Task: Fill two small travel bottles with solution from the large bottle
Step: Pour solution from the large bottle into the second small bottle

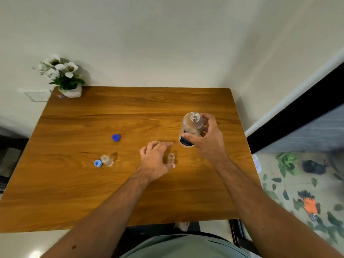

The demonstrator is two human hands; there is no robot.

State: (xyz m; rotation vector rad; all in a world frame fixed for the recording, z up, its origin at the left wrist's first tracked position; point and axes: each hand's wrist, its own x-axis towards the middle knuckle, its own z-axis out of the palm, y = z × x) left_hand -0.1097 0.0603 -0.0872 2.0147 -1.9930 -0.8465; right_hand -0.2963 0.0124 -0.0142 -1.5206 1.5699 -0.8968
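Observation:
My right hand (207, 138) grips the large clear bottle (191, 127), uncapped, upright, with a dark blue label, at the right of the wooden table (130, 108). My left hand (155, 159) lies with straight fingers beside a small clear travel bottle (171, 158), which stands open between its thumb and fingers; whether they touch it I cannot tell. A second small travel bottle (107, 160) stands open further left, with a light blue cap (97, 163) right beside it. A dark blue cap (116, 137) lies alone behind them.
A white pot with white flowers (64, 77) stands at the table's back left corner against the wall. A patterned floor with scattered items lies beyond the table's right edge.

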